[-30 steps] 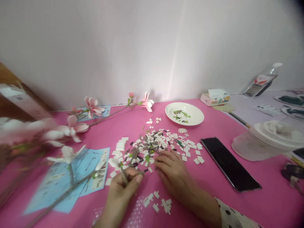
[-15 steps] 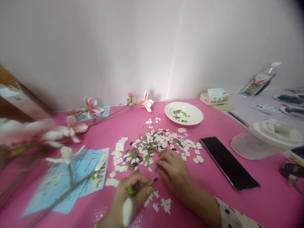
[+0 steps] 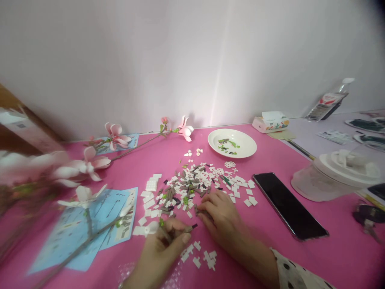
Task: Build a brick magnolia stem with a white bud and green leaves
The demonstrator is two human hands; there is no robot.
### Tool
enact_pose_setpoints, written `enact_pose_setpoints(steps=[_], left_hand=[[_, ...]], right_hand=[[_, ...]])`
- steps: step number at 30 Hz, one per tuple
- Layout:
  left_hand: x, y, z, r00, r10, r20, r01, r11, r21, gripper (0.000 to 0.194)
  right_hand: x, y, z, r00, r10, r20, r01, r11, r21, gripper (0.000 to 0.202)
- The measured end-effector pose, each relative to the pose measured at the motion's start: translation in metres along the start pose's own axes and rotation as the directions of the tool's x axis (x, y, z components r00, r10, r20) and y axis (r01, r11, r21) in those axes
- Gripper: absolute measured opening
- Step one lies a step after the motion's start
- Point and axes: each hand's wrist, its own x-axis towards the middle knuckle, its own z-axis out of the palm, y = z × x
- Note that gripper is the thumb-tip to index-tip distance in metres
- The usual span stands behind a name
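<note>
My left hand (image 3: 164,247) is closed around a brown twig piece (image 3: 188,229) with a dark tip; a green leaf bit and a white bud (image 3: 152,227) stick out at its far left side. To the right, my right hand (image 3: 218,212) pinches a small grey-brown piece (image 3: 197,209) at the near edge of the heap. That heap of small parts (image 3: 192,182) mixes white, brown, black and green bits. White tile pieces (image 3: 196,262) lie just right of my left hand, and more white tiles (image 3: 149,203) lie beyond it.
Blue sheets (image 3: 87,228) and flowering model branches (image 3: 86,243) cover the left side. A white plate (image 3: 245,145) with green bits stands at the back. On the right are a black phone (image 3: 288,206), a lidded tub (image 3: 315,182), a tissue pack (image 3: 264,124) and a bottle (image 3: 327,102).
The twig in my left hand has been turned, so the white bud, earlier pointing toward me, now points left. My right hand has barely moved and its small piece shows slightly more.
</note>
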Motion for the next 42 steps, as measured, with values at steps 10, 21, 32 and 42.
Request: enact_pose_setpoints(steps=[10, 21, 32, 42], left_hand=[[-0.003, 0.002, 0.005, 0.999, -0.036, 0.003, 0.036, 0.995, -0.09, 0.009], [-0.002, 0.004, -0.002, 0.994, 0.034, -0.101, -0.032, 0.999, 0.016, 0.008], [-0.003, 0.007, 0.0, 0.992, -0.007, -0.125, 0.0, 0.999, -0.052, 0.01], [-0.003, 0.003, -0.002, 0.994, 0.027, -0.107, -0.03, 0.999, -0.023, 0.008]], right_hand=[[0.005, -0.004, 0.004, 1.0, -0.011, -0.003, 0.011, 0.999, -0.046, 0.008], [0.001, -0.004, -0.004, 0.984, -0.118, -0.134, 0.15, 0.955, 0.256, 0.016], [-0.008, -0.016, -0.015, 0.998, 0.061, 0.028, -0.061, 0.65, 0.757, 0.01], [-0.008, -0.015, -0.017, 0.996, 0.08, 0.027, -0.07, 0.6, 0.797, 0.008]])
